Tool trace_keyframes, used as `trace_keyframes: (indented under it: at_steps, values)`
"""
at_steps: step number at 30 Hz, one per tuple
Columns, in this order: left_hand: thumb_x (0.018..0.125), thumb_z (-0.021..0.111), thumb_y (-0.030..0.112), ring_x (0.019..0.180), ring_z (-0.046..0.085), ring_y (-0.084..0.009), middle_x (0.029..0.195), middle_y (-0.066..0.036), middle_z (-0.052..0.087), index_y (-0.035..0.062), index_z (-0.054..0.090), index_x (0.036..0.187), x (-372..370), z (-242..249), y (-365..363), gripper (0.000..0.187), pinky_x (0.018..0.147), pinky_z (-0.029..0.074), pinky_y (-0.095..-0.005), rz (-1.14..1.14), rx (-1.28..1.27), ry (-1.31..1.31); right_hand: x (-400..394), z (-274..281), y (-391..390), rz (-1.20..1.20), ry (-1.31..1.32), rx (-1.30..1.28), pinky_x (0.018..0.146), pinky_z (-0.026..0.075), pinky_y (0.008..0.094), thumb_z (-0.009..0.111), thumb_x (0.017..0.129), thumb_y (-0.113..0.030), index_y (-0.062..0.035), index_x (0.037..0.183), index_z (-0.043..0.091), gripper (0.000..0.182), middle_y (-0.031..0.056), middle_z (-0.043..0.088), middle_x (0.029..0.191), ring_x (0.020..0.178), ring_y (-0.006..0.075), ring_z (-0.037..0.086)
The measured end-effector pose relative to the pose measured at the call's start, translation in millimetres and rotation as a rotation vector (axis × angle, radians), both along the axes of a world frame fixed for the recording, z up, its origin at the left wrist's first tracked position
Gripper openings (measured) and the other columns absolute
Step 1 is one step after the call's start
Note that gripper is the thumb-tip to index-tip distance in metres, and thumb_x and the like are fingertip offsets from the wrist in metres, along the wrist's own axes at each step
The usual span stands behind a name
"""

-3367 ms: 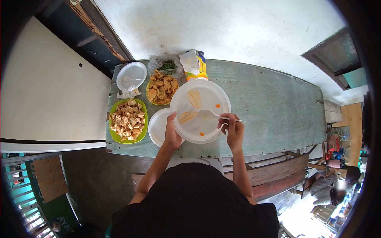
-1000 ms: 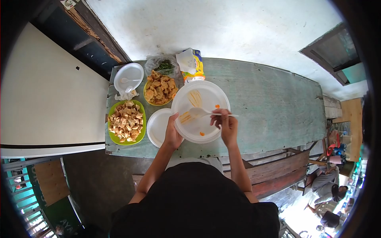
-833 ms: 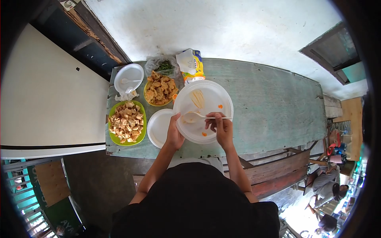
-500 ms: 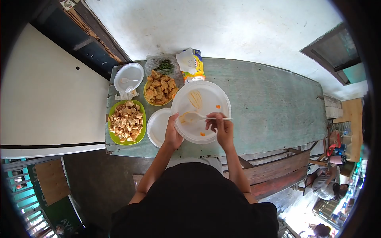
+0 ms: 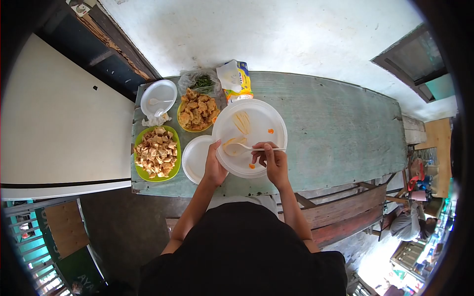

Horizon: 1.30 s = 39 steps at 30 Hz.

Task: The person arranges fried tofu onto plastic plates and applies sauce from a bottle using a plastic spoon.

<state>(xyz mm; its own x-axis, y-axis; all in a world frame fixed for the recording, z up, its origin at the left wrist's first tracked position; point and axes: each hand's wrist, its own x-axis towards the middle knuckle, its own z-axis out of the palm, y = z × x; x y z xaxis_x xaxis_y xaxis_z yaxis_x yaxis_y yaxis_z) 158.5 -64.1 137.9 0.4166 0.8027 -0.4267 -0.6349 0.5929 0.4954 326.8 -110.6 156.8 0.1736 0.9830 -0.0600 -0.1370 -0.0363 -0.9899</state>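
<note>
My left hand (image 5: 215, 167) grips the left rim of a white foam plate (image 5: 264, 116), which is held above the table. Brownish-yellow sauce streaks and two small orange bits mark its surface. Between the fingers of my right hand (image 5: 272, 160) is a white plastic spoon (image 5: 242, 146), its bowl over a sauce smear on the left part of the plate. A second white plate (image 5: 193, 158) lies on the table, partly hidden beneath the held one. Just beyond sits a bowl of fried fritters (image 5: 198, 111).
On the green wooden table (image 5: 335, 133) are a green tray (image 5: 178, 165) of cut brown pieces, a white bowl (image 5: 163, 93) with a spoon, a plastic bag of greens (image 5: 201, 83) and a tissue pack (image 5: 237, 81). A wooden bench (image 5: 340, 212) stands at right; a person (image 5: 410, 224) is farther off.
My right hand and the spoon have shifted slightly left over the plate. My left hand keeps its hold on the rim.
</note>
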Motion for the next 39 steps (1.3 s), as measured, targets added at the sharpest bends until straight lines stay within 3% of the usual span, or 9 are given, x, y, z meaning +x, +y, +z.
trace_keyframes:
  at_steps: [11,15,22,24,25,27,34,36,39]
  values:
    - [0.086,0.039,0.029,0.115,0.046,-0.0276,0.125,-0.017,0.048,-0.0022,0.036,0.128,-18,-2,0,0.052,0.1,0.034,-0.0387,-0.034,0.021,0.035,72,-15,6,-0.39,0.229,0.122,0.062,0.037,0.0217,0.039,0.095,-0.035,0.001,0.093,0.059,0.041,0.0053,0.06,0.076,0.067,0.0096,0.051]
    - [0.083,0.039,0.026,0.112,0.049,-0.031,0.123,-0.02,0.048,-0.0057,0.037,0.127,-24,-15,-2,0.054,0.098,0.036,-0.04,-0.173,0.061,-0.094,84,-33,11,-0.388,0.471,0.111,0.079,0.038,0.0298,0.043,0.094,-0.035,-0.0003,0.094,0.057,0.038,0.0058,0.057,0.077,0.078,0.0137,0.051]
    - [0.085,0.038,0.029,0.105,0.054,-0.0313,0.116,-0.02,0.053,-0.0074,0.043,0.121,-25,-8,-5,0.052,0.095,0.039,-0.0395,-0.221,0.092,-0.215,70,-40,13,-0.246,0.637,0.068,0.08,0.039,0.0348,0.042,0.093,-0.036,-0.0069,0.095,0.056,0.032,0.0021,0.057,0.079,0.082,0.0132,0.051]
    - [0.086,0.039,0.031,0.105,0.053,-0.0305,0.115,-0.019,0.053,-0.0065,0.043,0.121,-17,26,-9,0.051,0.095,0.039,-0.0391,-0.309,0.49,0.635,64,-36,14,-0.23,0.646,0.053,0.081,0.04,0.0356,0.043,0.093,-0.036,-0.0063,0.096,0.056,0.033,0.002,0.057,0.079,0.082,0.0132,0.051]
    - [0.086,0.039,0.031,0.105,0.053,-0.0305,0.115,-0.019,0.053,-0.0065,0.043,0.121,-18,20,-8,0.051,0.095,0.039,-0.0391,-0.308,0.489,0.636,62,-35,14,-0.23,0.647,0.052,0.081,0.04,0.0356,0.043,0.093,-0.036,-0.0063,0.096,0.056,0.033,0.002,0.057,0.079,0.082,0.0132,0.051]
    - [0.085,0.042,0.03,0.117,0.044,-0.0285,0.128,-0.017,0.044,-0.0037,0.03,0.131,-18,7,-7,0.058,0.099,0.034,-0.04,-0.12,0.061,-0.017,58,-32,14,-0.268,0.616,0.055,0.082,0.039,0.0358,0.043,0.093,-0.036,-0.0056,0.097,0.056,0.033,0.0024,0.057,0.079,0.083,0.0133,0.051]
    - [0.084,0.042,0.03,0.118,0.044,-0.0284,0.129,-0.015,0.043,-0.0015,0.031,0.132,-10,0,-11,0.058,0.1,0.033,-0.041,-0.011,0.038,-0.109,47,-18,15,-0.315,0.584,0.048,0.082,0.038,0.0333,0.042,0.094,-0.036,-0.0029,0.094,0.058,0.036,0.0046,0.059,0.083,0.083,0.0139,0.051]
    - [0.084,0.041,0.031,0.117,0.044,-0.0282,0.129,-0.014,0.044,0.0003,0.032,0.132,-8,-2,-9,0.058,0.1,0.034,-0.0409,0.009,-0.016,-0.234,42,-12,17,-0.431,0.084,0.11,0.082,0.038,0.0299,0.04,0.095,-0.035,0.0005,0.089,0.06,0.041,0.0065,0.06,0.085,0.079,0.0131,0.051]
    - [0.083,0.041,0.032,0.117,0.044,-0.028,0.128,-0.014,0.045,0.0014,0.033,0.131,-9,-6,-7,0.058,0.1,0.034,-0.0412,0.015,-0.011,-0.211,35,9,12,-0.367,-0.213,0.187,0.077,0.039,0.0266,0.039,0.096,-0.031,0.0047,0.086,0.061,0.044,0.009,0.06,0.086,0.075,0.0126,0.052]
